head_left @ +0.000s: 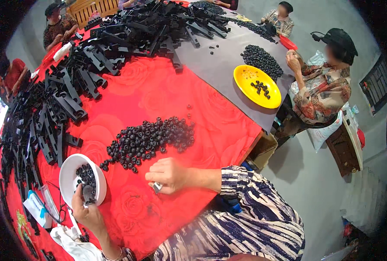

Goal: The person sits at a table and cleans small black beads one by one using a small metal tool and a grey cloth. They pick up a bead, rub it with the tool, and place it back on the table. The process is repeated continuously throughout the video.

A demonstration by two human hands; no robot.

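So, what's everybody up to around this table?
The nearest person's left hand is at a white bowl of small black beads; whether it grips any is unclear. The right hand holds a small shiny piece over the red cloth, beside a loose heap of black beads. Further right, another person sits near a yellow plate.

Table in red rose-patterned cloth is carrying a round white bowl and a pile of small round black beads. Grey sheet is holding an oval yellow plate, another black bead pile. Long black plastic-looking parts are lying across both.
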